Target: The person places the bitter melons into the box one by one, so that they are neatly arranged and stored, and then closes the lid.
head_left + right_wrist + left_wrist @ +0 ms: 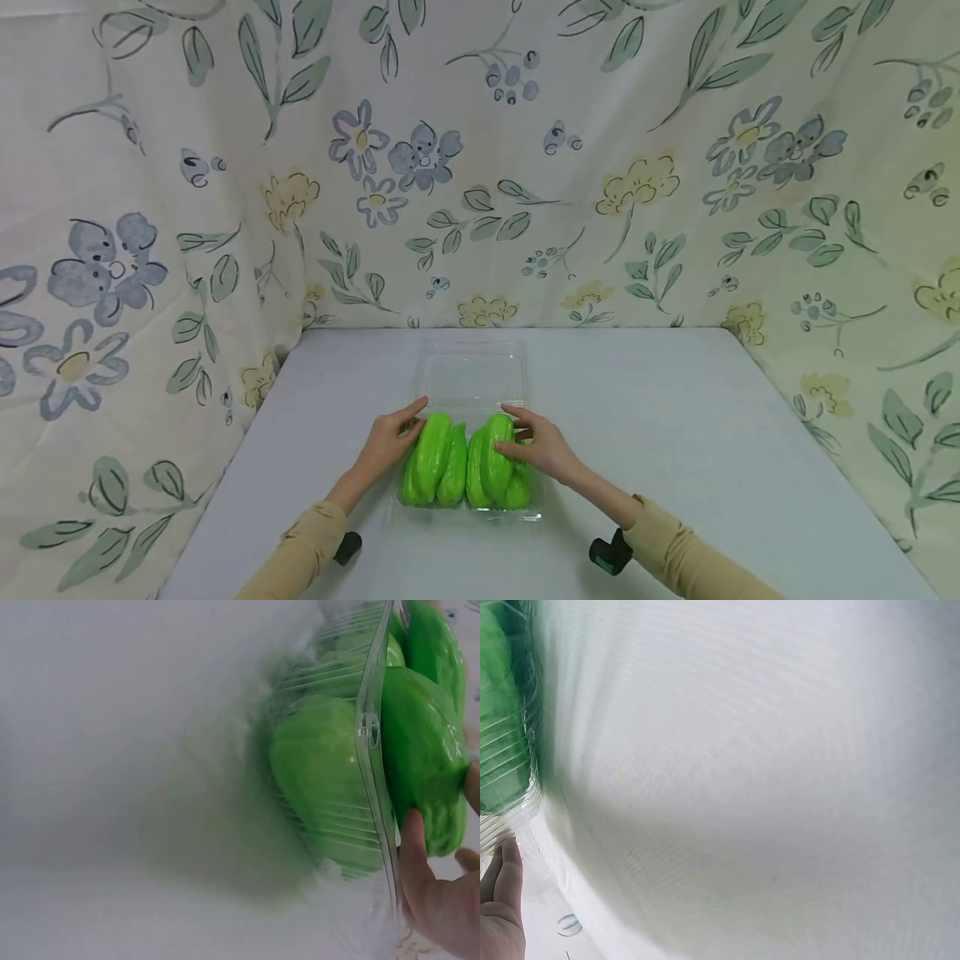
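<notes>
An open clear plastic clamshell box (517, 516) sits on the table, filled with several long, glossy green fruits or vegetables (432, 458); their exact kind cannot be told. My right hand (543, 450) holds the far end of an upper green piece (495, 471) on the right side, thumb and fingers on its opposite sides. In the right wrist view that green piece (424, 750) rises above the box rim (369, 735). My left hand (386, 442) touches the left side of the box and its green pieces, fingers extended; the left wrist view shows fingers (510, 874) at the box corner.
The clear lid (472, 375) lies folded back behind the box on the white table (637, 417). A flower-printed curtain (525, 167) hangs along the table's back and sides. Dark wrist-camera parts (611, 552) hang below the beige sleeves (690, 554).
</notes>
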{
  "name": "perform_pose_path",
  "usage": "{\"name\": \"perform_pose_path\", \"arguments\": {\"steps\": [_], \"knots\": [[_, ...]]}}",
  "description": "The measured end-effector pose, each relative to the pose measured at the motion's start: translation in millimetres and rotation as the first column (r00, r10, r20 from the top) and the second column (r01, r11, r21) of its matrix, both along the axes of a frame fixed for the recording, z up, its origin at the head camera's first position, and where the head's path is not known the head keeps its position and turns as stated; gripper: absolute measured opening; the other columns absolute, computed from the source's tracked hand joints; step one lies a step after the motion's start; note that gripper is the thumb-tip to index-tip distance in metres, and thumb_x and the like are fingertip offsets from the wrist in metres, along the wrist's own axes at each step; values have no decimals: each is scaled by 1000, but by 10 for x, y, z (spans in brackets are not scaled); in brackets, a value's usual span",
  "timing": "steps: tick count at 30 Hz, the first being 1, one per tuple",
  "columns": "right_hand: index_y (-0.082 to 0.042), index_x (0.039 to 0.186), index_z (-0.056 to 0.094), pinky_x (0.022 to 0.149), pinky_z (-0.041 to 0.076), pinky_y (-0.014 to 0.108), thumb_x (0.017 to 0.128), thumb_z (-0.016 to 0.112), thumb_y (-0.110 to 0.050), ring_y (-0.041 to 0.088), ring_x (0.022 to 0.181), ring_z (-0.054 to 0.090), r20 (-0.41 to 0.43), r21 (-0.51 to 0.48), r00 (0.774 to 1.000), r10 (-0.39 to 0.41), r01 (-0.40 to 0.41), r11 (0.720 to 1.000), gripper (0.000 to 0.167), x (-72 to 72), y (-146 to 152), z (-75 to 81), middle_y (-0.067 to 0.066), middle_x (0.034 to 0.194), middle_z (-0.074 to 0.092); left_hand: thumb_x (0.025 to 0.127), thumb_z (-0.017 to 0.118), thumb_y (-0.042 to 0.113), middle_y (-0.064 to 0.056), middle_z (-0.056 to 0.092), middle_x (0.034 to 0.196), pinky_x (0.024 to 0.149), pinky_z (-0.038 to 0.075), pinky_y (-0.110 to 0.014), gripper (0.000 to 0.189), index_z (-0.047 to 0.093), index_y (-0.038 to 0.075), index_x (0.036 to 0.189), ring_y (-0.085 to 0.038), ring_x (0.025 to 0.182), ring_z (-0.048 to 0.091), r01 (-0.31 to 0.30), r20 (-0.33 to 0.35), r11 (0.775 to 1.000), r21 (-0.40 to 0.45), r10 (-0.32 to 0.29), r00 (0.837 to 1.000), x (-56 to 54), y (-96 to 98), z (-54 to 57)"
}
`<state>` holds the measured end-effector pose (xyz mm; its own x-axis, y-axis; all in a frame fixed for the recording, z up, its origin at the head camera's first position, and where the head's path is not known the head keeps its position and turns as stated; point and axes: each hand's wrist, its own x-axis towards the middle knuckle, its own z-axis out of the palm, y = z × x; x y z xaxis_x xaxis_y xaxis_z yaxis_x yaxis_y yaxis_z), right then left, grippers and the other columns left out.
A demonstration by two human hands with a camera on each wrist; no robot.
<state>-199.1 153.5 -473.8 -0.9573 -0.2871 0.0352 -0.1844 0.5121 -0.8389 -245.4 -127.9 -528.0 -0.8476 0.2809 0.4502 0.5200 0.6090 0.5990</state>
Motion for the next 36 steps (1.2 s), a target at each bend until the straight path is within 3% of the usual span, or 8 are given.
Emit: {"name": "perform_pose_path", "arguments": {"steps": [9,16,20,24,26,29,32,36], "knots": [[-3,132,53,78,56,40,84,73,-24,35,101,64,-16,-6,1000,-25,25,1000,56,-2,-23,-18,24,119,62,89,65,6,-14,73,98,64,50,-24,40,59,4,128,-10,73,63,21,13,1000,7,-21,1000,0,-20,10],[-3,133,53,76,56,39,85,72,-25,35,101,64,-4,-15,1000,-13,13,1000,56,4,-17,-1,24,120,61,89,64,7,-13,73,95,56,41,-18,40,59,5,129,-1,63,47,28,56,999,24,-29,998,2,-27,38],[-1,133,52,78,56,41,86,71,-24,36,102,63,7,-27,1000,-6,6,1000,56,13,-11,8,25,121,60,90,65,9,-8,72,81,51,36,-18,41,58,5,130,2,56,38,24,110,999,37,-28,994,9,-27,57],[-3,134,51,80,55,41,87,70,-24,37,104,63,19,-37,1000,-5,6,999,55,24,-1,25,26,123,59,91,63,13,-5,53,59,48,34,-18,42,56,8,132,-2,52,34,15,216,998,63,-28,976,6,-32,89],[-4,135,51,81,55,41,87,69,-24,37,105,62,30,-43,1000,-10,11,999,55,32,5,40,26,124,58,93,62,15,-12,60,68,53,41,-19,42,55,9,134,-5,60,50,12,283,994,104,-41,958,8,-38,113],[-4,136,51,80,56,41,87,69,-24,37,105,63,32,-48,999,-34,36,998,55,41,14,55,26,124,58,95,58,21,-21,66,116,75,54,-30,43,52,10,136,-23,95,67,16,365,983,184,-84,927,9,-50,152],[-7,135,52,79,56,39,86,70,-23,36,104,64,21,-57,995,-96,97,994,54,34,24,56,24,124,60,97,55,27,-15,49,141,98,46,-43,45,50,9,138,-33,125,52,12,413,967,253,-119,903,-1,-75,179],[-10,134,54,79,56,40,87,69,-22,36,104,63,-17,-93,980,-200,197,976,51,-8,57,46,23,123,61,97,55,29,-12,47,144,103,42,-47,46,49,9,138,-33,129,48,-47,429,945,324,-103,898,-40,-118,222]]}}
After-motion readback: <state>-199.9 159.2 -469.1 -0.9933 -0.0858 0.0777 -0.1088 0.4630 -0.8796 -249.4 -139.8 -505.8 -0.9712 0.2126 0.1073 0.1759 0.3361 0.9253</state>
